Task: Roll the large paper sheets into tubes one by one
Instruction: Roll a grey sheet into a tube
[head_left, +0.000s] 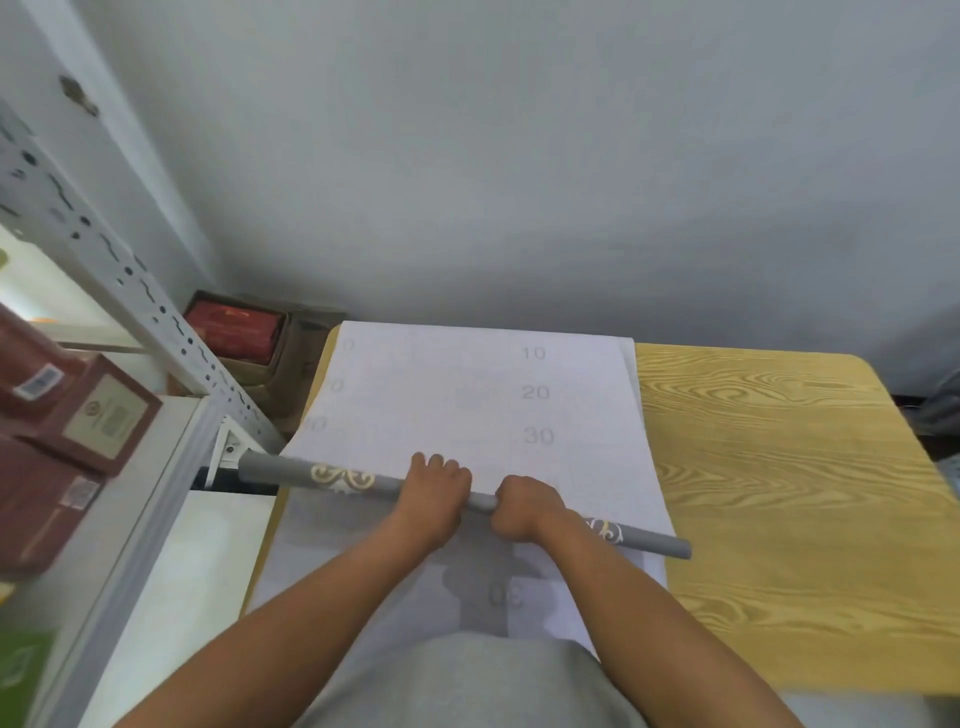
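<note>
A large pale sheet (467, 395) printed with faint numbers lies lengthwise on the wooden table (779, 467). Part of it is wound into a grey tube (332, 475) with cream ornaments, lying slantwise across the sheet. The tube's left end sticks out past the table edge and its right end reaches the sheet's right edge. My left hand (434, 486) and my right hand (524, 506) sit side by side at the tube's middle, fingers curled over it. More pale sheet (498, 592) lies flat between the tube and my body.
A white perforated metal shelf frame (171, 332) stands close on the left, holding brown boxes (78, 415). A cardboard box with red packs (239, 327) sits in the corner behind the table. A grey wall runs along the table's far edge.
</note>
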